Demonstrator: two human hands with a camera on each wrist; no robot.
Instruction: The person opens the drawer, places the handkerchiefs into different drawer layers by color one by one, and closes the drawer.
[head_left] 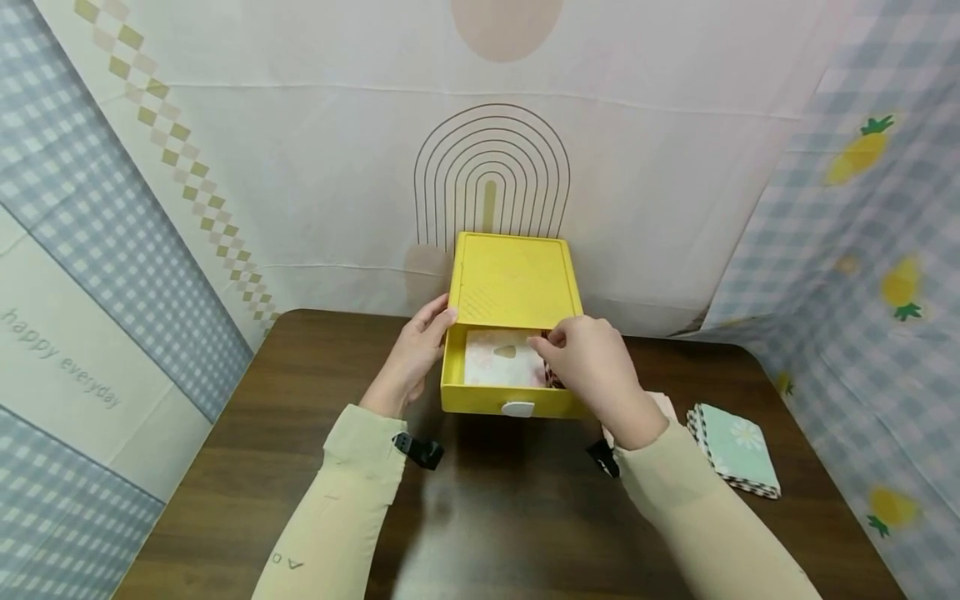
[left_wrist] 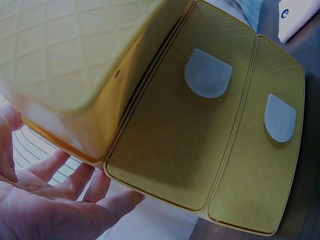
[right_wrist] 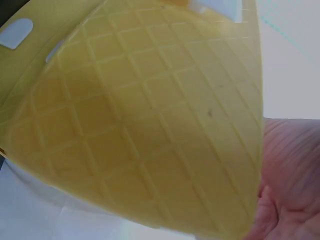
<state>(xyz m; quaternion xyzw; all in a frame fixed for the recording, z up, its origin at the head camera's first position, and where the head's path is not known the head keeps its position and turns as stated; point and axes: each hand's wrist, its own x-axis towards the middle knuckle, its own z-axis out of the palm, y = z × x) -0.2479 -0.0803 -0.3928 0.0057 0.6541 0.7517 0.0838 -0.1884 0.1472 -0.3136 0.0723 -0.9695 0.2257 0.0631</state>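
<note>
Yellow plastic drawer box [head_left: 517,287] sits at the back middle of a dark wood table [head_left: 300,467], and its top drawer [head_left: 510,400] is pulled out toward the person. Inside that drawer lies a folded pale pink cloth [head_left: 501,358], and right at the fingertips of the right hand [head_left: 592,367] there's a second cloth [head_left: 553,375] with a dark checked edge, tucked in beside the pink one at the drawer's right end. The right hand reaches over the drawer's right side with fingers curled down onto that checked cloth; looks like a pinch, though the exact contact is hidden behind the knuckles.

The left hand [head_left: 412,354] is flat against the box's left side, just where the drawer comes out, fingers straight and relaxed, steadying rather than gripping. The left wrist view shows the same thing: an open palm [left_wrist: 55,210] next to the box corner, plus two drawer fronts with pale half-round handles [left_wrist: 207,74].

Further out from the right hand, past the wrist, a small stack of folded cloths [head_left: 735,450] lies on the table, mint green with a daisy on top. Another pale cloth [head_left: 663,404] peeks out from under the right forearm. Patterned fabric backdrops [head_left: 112,250] close in the table on three sides.
</note>
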